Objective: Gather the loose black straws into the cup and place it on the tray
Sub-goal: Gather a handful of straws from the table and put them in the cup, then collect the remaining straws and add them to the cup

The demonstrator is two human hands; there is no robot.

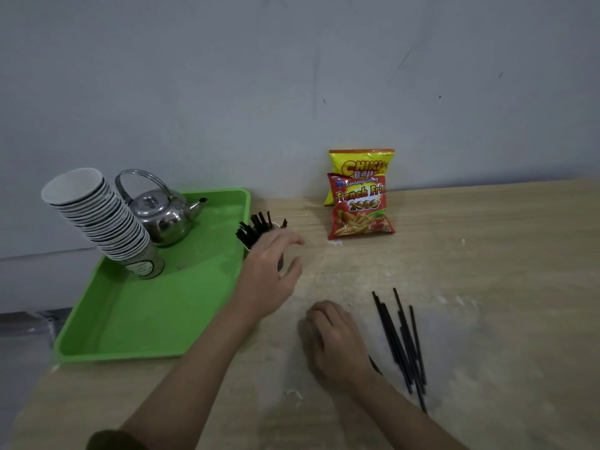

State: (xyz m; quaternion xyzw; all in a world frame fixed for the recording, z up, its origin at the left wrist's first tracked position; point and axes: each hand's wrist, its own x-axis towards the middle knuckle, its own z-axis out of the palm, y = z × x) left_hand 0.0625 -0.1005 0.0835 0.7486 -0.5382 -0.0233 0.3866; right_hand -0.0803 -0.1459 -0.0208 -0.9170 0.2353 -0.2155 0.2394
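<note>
Several loose black straws (402, 342) lie in a bundle on the wooden table, right of my right hand. My right hand (337, 342) rests knuckles-up on the table with its fingers curled. A short black straw end (375, 366) sticks out from under its right side. The cup (281, 260) stands just right of the green tray (146, 323) and is mostly hidden by my left hand (269, 274). Several black straws (256, 227) stick up out of it. My left hand is in front of the cup, fingers spread and reaching past it to the right.
On the tray's far end stand a leaning stack of paper cups (97, 219) and a steel kettle (162, 216). Two snack bags (360, 196) lean on the wall behind the table. The table's left edge runs just beyond the tray.
</note>
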